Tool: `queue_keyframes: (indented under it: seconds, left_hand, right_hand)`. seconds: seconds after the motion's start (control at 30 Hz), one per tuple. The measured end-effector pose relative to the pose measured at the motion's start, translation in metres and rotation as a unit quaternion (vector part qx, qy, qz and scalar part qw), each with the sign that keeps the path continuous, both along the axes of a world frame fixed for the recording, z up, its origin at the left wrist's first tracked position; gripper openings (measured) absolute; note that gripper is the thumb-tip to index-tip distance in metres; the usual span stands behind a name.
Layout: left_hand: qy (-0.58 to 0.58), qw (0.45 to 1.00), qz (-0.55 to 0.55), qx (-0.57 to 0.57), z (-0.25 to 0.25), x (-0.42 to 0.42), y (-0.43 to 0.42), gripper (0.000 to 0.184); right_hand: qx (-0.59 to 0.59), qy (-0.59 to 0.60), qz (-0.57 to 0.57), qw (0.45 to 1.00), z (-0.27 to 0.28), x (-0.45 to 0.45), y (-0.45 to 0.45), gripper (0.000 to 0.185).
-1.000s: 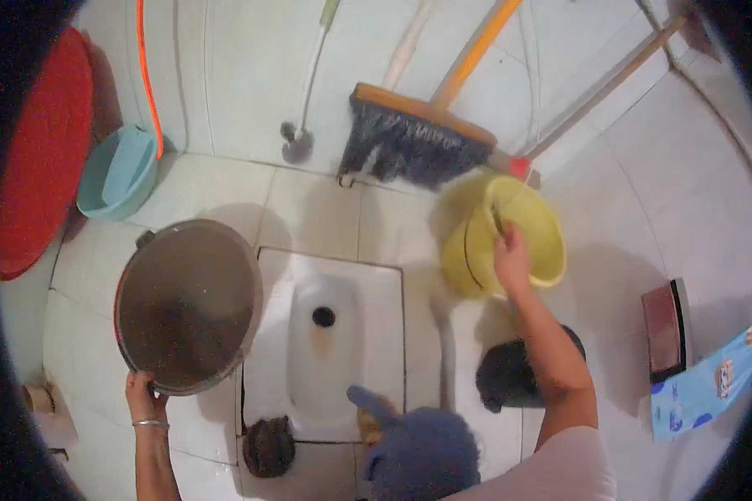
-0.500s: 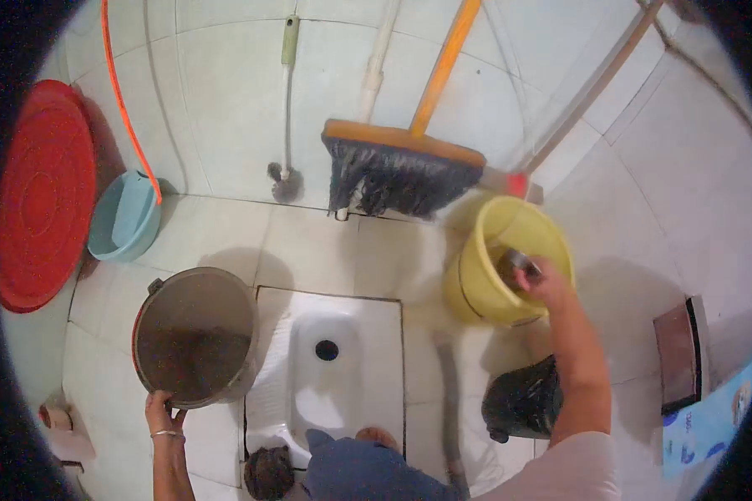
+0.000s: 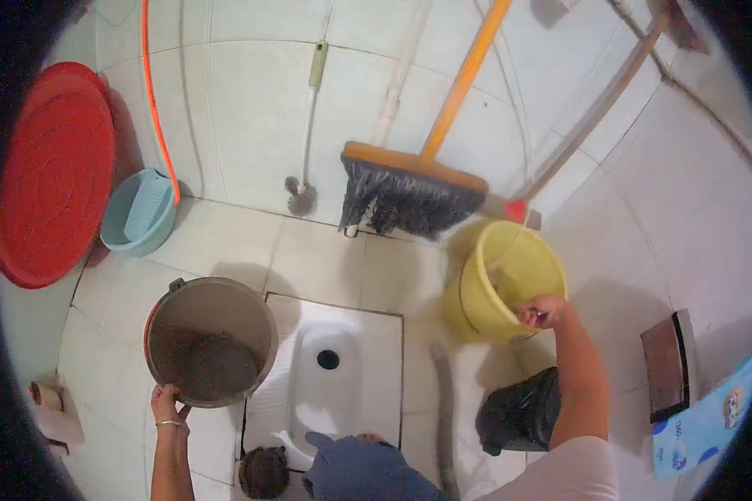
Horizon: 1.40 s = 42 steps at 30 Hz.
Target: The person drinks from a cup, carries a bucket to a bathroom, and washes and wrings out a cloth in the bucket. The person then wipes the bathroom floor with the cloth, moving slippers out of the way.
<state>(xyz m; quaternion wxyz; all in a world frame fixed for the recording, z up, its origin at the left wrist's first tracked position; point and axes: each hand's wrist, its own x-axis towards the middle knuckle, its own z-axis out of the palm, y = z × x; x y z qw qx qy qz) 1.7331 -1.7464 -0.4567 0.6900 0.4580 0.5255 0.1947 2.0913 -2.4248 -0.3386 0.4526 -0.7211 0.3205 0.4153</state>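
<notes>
My left hand grips the near rim of a grey-brown bucket on the floor at left, fingers curled under the edge. A dark patch shows in the bottom of that bucket. On the right, my right hand is closed at the near rim of a yellow bucket. Whatever its fingers hold is hidden; I cannot tell whether they grip the rim itself. Between the two buckets lies a white squat toilet set in the floor.
A broom and a toilet brush stand along the back wall. At left are a red basin and a light-blue basin. A black bag sits below my right arm. A grey hose runs along the floor.
My right hand has drawn back from inside the yellow bucket to its near rim. The dark, shiny object seen at its fingers is out of sight. My left hand stays on the grey-brown bucket.
</notes>
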Motion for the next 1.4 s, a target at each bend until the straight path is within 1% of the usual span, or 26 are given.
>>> queue_keyframes:
  seconds: [0.03,0.07,0.13,0.27,0.3,0.37,0.43,0.47,0.53,0.57,0.63,0.67,0.7,0.73,0.8,0.83,0.87,0.97,1.03,1.07,1.1,1.17,1.3,1.33,1.37,1.4]
  left_hand:
    - [-0.010,1.000,0.002,0.000,-0.009,-0.002,0.003,0.011]
    - [0.001,1.000,0.000,-0.005,-0.011,-0.004,0.006,0.013]
    - [0.008,1.000,-0.003,-0.013,-0.014,-0.005,0.008,0.014]
    - [0.000,1.000,0.025,-0.019,-0.006,0.000,0.007,0.019]
    - [-0.009,0.999,0.025,-0.021,-0.005,-0.001,0.006,0.019]
    - [-0.030,0.999,0.011,-0.030,-0.034,-0.010,0.022,0.021]
    - [-0.054,0.998,0.001,-0.041,-0.050,-0.015,0.026,0.024]
    - [-0.060,0.998,-0.008,-0.030,-0.052,-0.014,0.026,0.023]
    - [-0.068,0.997,-0.010,-0.022,-0.048,-0.012,0.023,0.022]
    - [-0.072,0.997,-0.006,-0.020,-0.041,-0.010,0.016,0.016]
    - [-0.082,0.997,-0.008,-0.010,-0.036,-0.006,0.010,0.012]
    - [-0.085,0.996,-0.011,-0.003,-0.035,-0.008,0.009,0.011]
    - [-0.071,0.997,-0.009,-0.006,-0.010,-0.008,-0.001,0.010]
    - [-0.103,0.993,-0.048,0.002,-0.033,-0.011,0.010,0.010]
    - [-0.101,0.992,-0.072,0.029,-0.027,-0.014,0.008,0.011]
    - [-0.106,0.993,-0.049,0.007,-0.045,-0.013,0.013,0.018]
    - [-0.102,0.994,-0.041,-0.001,-0.036,-0.013,0.008,0.021]
    - [-0.128,0.991,-0.017,-0.044,-0.046,-0.010,0.012,0.020]
    - [-0.113,0.992,0.000,-0.052,-0.027,-0.009,0.005,0.022]
    - [-0.106,0.993,0.003,-0.057,-0.026,-0.008,0.005,0.021]
    - [-0.099,0.993,0.004,-0.063,-0.027,-0.006,0.007,0.020]
    - [-0.087,0.993,0.022,-0.071,-0.027,-0.005,0.008,0.017]
    - [-0.071,0.990,0.073,-0.095,-0.027,-0.006,0.011,0.015]
    - [-0.072,0.990,0.077,-0.095,-0.041,-0.008,0.017,0.015]
    - [-0.049,0.998,0.020,-0.046,-0.064,-0.009,0.025,0.016]
    - [-0.037,0.999,-0.007,-0.023,-0.067,-0.010,0.026,0.017]
  right_hand:
    - [0.115,0.010,-0.120,0.986,-0.012,-0.008,-0.012,0.016]
    - [0.112,0.006,-0.118,0.987,-0.011,-0.016,-0.015,0.016]
    - [0.217,-0.023,-0.277,0.936,-0.004,-0.036,-0.016,0.015]
    - [0.248,-0.107,-0.280,0.921,-0.009,-0.061,-0.018,0.012]
    - [0.260,-0.139,-0.266,0.918,-0.002,-0.070,-0.013,0.010]
    - [0.270,-0.176,-0.247,0.914,0.018,-0.086,0.000,0.009]
    - [0.208,-0.280,-0.197,0.916,0.045,-0.099,0.015,0.010]
    - [0.206,-0.286,-0.190,0.916,0.058,-0.104,0.019,0.010]
    - [0.203,-0.322,-0.151,0.912,0.083,-0.114,0.031,0.026]
    - [0.202,-0.323,-0.144,0.913,0.095,-0.123,0.041,0.026]
    - [0.230,-0.334,-0.120,0.906,0.119,-0.142,0.068,0.045]
    - [0.233,-0.324,-0.107,0.911,0.126,-0.150,0.078,0.045]
    - [0.244,-0.324,-0.112,0.907,0.127,-0.161,0.090,0.050]
    - [0.258,-0.319,-0.116,0.905,0.126,-0.170,0.102,0.054]
    - [0.305,-0.294,-0.069,0.903,0.126,-0.185,0.135,0.050]
    - [0.346,-0.291,-0.049,0.891,0.122,-0.190,0.150,0.047]
    - [0.355,-0.271,-0.033,0.894,0.116,-0.193,0.162,0.047]
    - [0.367,-0.223,-0.030,0.903,0.102,-0.200,0.198,0.049]
    - [0.390,-0.178,0.017,0.903,0.089,-0.205,0.228,0.053]
    - [0.353,-0.207,0.063,0.910,0.086,-0.209,0.243,0.054]
    - [0.355,-0.203,0.066,0.910,0.084,-0.211,0.259,0.054]
    - [0.306,-0.209,0.180,0.911,0.083,-0.213,0.286,0.056]
    - [0.256,-0.245,0.252,0.901,0.062,-0.217,0.318,0.057]
    - [0.231,-0.255,0.282,0.895,0.057,-0.219,0.325,0.058]
    - [0.206,-0.265,0.313,0.889,0.055,-0.221,0.330,0.059]
    - [0.206,-0.264,0.316,0.888,0.054,-0.224,0.335,0.059]
